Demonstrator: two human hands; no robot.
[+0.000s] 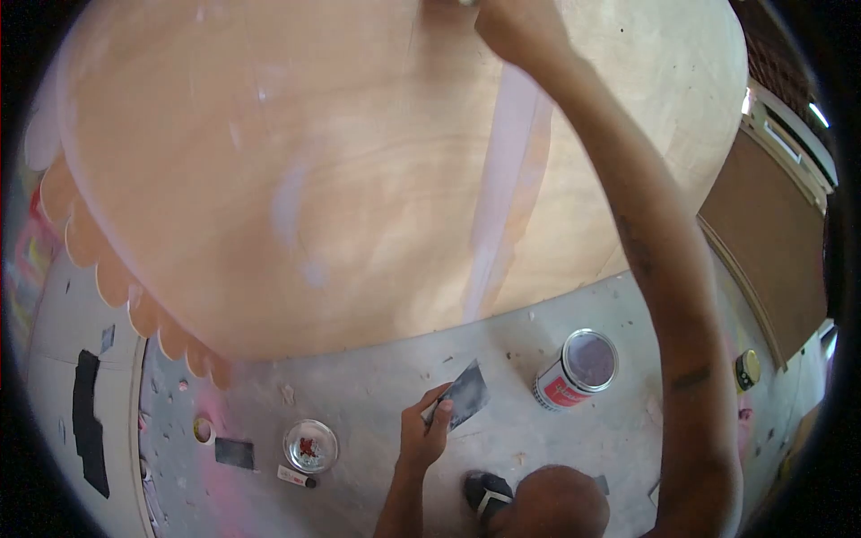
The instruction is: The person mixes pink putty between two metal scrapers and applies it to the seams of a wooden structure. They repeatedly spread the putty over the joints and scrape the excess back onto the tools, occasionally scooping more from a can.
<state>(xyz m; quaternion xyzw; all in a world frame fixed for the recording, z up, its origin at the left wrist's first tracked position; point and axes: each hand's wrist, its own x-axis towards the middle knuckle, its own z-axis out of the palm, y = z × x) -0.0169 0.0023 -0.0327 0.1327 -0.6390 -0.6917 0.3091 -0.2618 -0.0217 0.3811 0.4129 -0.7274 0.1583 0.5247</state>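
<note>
Scraper [467,393] in left hand [423,436]

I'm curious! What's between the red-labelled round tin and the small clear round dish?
In the head view, the left hand, holding a flat grey tool, is between the red-labelled tin and clear dish.

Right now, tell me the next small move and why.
Probably draw the right hand down the pale stripe on the plywood panel: it sits at the stripe's top end, and the left hand holds the dark flat piece clear of the panel.
</note>
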